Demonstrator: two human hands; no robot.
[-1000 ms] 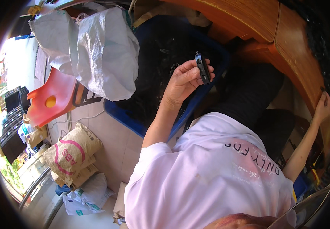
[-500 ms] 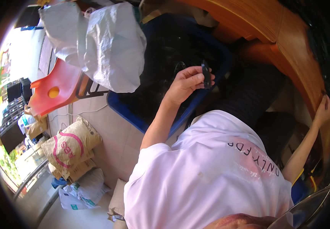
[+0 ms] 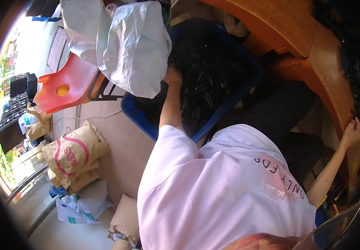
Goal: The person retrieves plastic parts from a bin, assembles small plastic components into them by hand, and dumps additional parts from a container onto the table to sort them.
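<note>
My left hand (image 3: 173, 76) reaches over the blue bin (image 3: 131, 111), beside the hanging edge of a white woven sack (image 3: 136, 50). Its fingers are hidden, so what it holds, if anything, does not show. Many small black plastic parts (image 3: 205, 85) fill the bin. Over at the wooden table's edge, my right hand (image 3: 351, 133) has its fingers drawn together near the black parts (image 3: 357, 71) heaped along the tabletop. Whatever lies between those fingertips is too small to make out.
The curved orange-brown wooden table (image 3: 327, 54) bounds the right side. Left of the bin stands a red-orange plastic chair (image 3: 65, 85) with a dark frame. Brown paper sacks (image 3: 76, 152) and a white plastic bag (image 3: 84, 204) rest lower left. Black crates (image 3: 13, 121) are stacked farther left.
My left hand, which held up a small black plastic part, has moved left and down to the bin beside the white sack. That part is out of sight. The right hand stays at the table edge.
</note>
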